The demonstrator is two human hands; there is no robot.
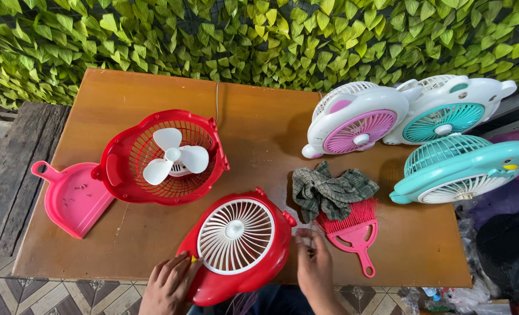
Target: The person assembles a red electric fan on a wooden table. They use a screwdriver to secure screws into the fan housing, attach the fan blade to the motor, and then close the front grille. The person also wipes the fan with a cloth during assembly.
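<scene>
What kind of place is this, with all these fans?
Probably a small fan repair or assembly bench outdoors: an opened red fan lies on the wooden table, finished fans alongside, a leafy wall behind.

Fan cover (236, 245) lies before fan body (163, 157), cloth (329, 191) right.

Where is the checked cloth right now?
In the head view, the checked cloth lies right of centre on the table, on the bristles of the pink brush, between the red fan cover and the teal fan.

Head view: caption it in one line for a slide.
Left hand steadies a red fan front cover on a wooden table; right hand hovers beside it.
</scene>
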